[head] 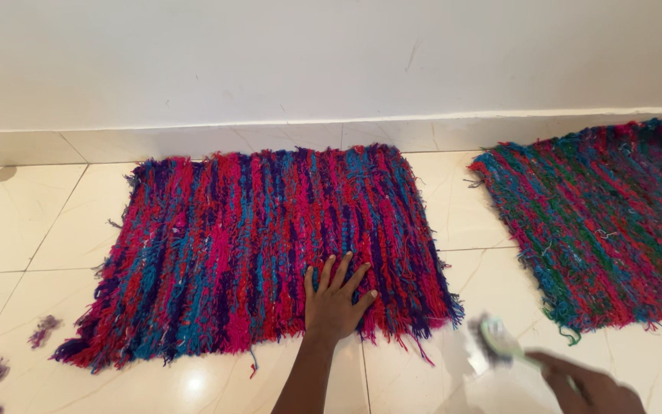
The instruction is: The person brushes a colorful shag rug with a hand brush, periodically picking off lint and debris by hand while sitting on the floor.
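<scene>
Head cam | left hand (333, 303) flat, fingers spread, pressing near edge of shaggy pink-blue rug (254, 245) on tiled floor (40, 222) | right hand (591, 387) blurry, gripping brush (503, 341) just right of rug | second rug (607, 222) further right

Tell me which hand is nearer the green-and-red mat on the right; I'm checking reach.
Right. The right hand, blurred and holding a brush, is just below that mat's near edge. The left hand lies flat on the pink-and-blue mat, farther off.
</scene>
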